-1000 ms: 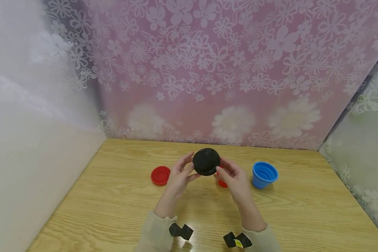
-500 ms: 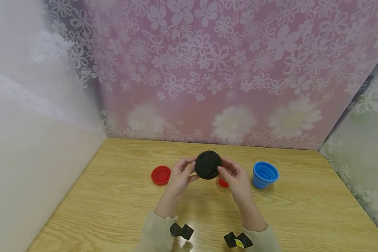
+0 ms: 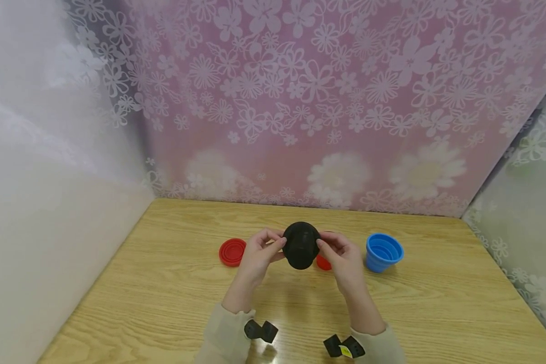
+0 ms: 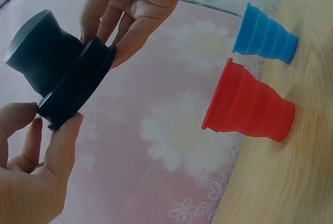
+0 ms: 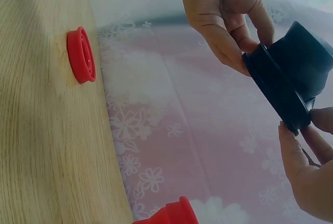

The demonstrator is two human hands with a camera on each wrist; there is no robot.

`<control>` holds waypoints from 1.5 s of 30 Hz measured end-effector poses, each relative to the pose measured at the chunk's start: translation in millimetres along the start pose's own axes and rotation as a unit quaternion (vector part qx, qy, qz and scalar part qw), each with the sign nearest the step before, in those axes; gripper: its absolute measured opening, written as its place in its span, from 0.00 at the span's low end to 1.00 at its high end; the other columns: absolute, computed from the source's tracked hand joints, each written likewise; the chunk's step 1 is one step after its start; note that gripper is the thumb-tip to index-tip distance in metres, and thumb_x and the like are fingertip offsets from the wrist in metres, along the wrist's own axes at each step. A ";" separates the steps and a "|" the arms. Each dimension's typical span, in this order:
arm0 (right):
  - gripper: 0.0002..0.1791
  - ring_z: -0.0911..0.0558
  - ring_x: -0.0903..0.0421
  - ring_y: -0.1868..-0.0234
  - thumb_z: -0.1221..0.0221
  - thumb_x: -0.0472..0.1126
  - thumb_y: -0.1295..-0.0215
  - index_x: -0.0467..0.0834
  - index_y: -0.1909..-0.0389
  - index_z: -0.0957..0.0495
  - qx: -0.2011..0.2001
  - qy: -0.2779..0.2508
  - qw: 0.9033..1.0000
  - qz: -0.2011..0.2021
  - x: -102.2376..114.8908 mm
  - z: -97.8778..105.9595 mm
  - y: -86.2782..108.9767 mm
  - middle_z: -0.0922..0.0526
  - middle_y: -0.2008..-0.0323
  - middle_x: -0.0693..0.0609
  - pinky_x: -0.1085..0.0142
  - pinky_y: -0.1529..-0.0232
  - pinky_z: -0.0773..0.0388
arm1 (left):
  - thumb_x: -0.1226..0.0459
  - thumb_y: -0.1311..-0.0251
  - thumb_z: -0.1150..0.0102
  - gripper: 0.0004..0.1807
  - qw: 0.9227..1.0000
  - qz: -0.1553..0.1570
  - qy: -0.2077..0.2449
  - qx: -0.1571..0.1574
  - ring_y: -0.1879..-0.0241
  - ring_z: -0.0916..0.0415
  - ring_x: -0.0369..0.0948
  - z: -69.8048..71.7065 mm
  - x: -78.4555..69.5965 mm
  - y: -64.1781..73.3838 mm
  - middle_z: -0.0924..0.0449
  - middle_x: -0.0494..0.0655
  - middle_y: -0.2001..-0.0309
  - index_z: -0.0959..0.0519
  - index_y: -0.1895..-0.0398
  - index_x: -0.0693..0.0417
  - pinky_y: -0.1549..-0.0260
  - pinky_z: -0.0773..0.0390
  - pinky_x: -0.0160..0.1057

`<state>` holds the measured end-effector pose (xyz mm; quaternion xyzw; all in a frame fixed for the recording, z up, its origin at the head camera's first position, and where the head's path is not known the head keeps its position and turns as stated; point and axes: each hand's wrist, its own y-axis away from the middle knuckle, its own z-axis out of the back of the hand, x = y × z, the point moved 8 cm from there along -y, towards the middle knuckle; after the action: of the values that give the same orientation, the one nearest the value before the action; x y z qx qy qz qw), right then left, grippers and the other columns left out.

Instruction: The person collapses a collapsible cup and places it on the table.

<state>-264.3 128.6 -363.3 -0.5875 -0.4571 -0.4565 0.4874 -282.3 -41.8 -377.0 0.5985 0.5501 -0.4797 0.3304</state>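
Observation:
Both hands hold a black collapsible cup [image 3: 301,246] by its wide rim, raised over the table. My left hand [image 3: 256,257] pinches the left side between thumb and fingers; my right hand [image 3: 344,259] pinches the right side. In the left wrist view the narrow base section of the black cup [image 4: 44,52] sticks out from the thick folded rim, facing back toward the person. Behind the right hand, a red collapsible cup [image 3: 324,263] is partly hidden in the head view. The left wrist view shows that red cup [image 4: 250,101] extended and upright.
A flattened red collapsible cup [image 3: 232,252] lies on the wooden table [image 3: 164,303], left of the hands. To the right stands an extended blue collapsible cup [image 3: 384,253]. A pink flowered cloth [image 3: 273,167] rises behind the table, with pale side walls.
The black cup has tilted in the hands and its base section now stands out, where it looked flat before. Both hands stay nearly in place; the cup has come slightly lower in view.

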 end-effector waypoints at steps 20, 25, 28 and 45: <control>0.10 0.24 0.57 0.70 0.42 0.29 0.46 0.28 0.63 0.24 0.017 0.052 0.998 0.039 5.1 -5.3 1.8 0.23 0.69 0.52 0.70 0.66 0.24 | 0.70 0.46 0.43 0.13 0.999 0.007 -0.042 0.011 0.70 0.23 0.39 -3.0 2.6 -0.2 0.25 0.49 0.66 0.29 0.59 0.70 0.68 0.22 0.39; 0.10 0.24 0.57 0.70 0.42 0.29 0.45 0.28 0.62 0.24 0.033 0.052 0.997 0.047 5.1 -9.1 3.1 0.23 0.70 0.55 0.71 0.67 0.24 | 0.72 0.47 0.43 0.11 0.999 0.000 -0.043 0.013 0.72 0.23 0.38 -4.7 1.0 0.3 0.26 0.48 0.69 0.31 0.63 0.69 0.71 0.22 0.37; 0.12 0.24 0.57 0.68 0.43 0.30 0.45 0.28 0.60 0.25 0.046 0.041 0.997 0.050 4.9 -12.1 4.4 0.23 0.68 0.54 0.69 0.67 0.23 | 0.72 0.47 0.43 0.12 0.999 -0.004 -0.050 0.021 0.71 0.22 0.39 -6.7 0.4 1.0 0.26 0.49 0.68 0.32 0.62 0.70 0.71 0.22 0.37; 0.16 0.21 0.56 0.67 0.44 0.29 0.43 0.24 0.55 0.28 0.108 0.014 0.993 0.050 2.7 -20.5 8.8 0.22 0.67 0.50 0.64 0.67 0.22 | 0.63 0.45 0.42 0.16 0.991 -0.030 -0.115 0.059 0.64 0.23 0.46 -14.3 -0.7 4.8 0.25 0.54 0.59 0.23 0.56 0.66 0.62 0.24 0.42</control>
<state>-257.1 107.6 -359.7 -0.5472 -0.4667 -0.3874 0.5768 -274.6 -29.7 -372.4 0.5406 0.4970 -0.5869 0.3410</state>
